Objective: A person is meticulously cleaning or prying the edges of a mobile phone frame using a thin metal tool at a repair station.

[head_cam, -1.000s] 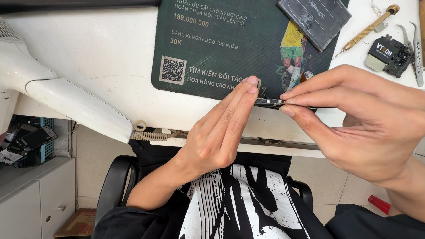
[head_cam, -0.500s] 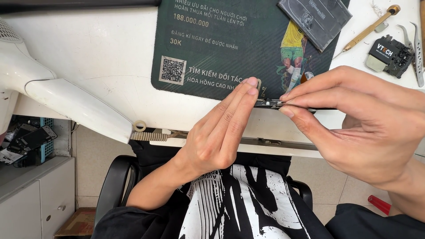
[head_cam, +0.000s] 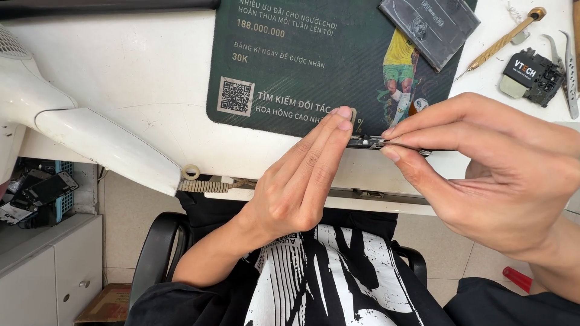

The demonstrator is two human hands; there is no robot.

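My right hand [head_cam: 489, 175] pinches a thin dark metal part [head_cam: 367, 142], seen edge-on, between thumb and fingers just above the front edge of the white table [head_cam: 139, 78]. My left hand [head_cam: 299, 181] has its fingers straight and together, and their tips press against the left end of the same part. A small ring-shaped piece [head_cam: 353, 115] sticks up right behind my left fingertips.
A dark green printed mat [head_cam: 302, 54] lies on the table behind my hands. On it rests a dark flat panel [head_cam: 430, 27]. To the right lie a brass-handled tool [head_cam: 504, 41], a small black module [head_cam: 531, 73] and tweezers [head_cam: 567, 72]. A white hair dryer [head_cam: 72, 121] lies at left.
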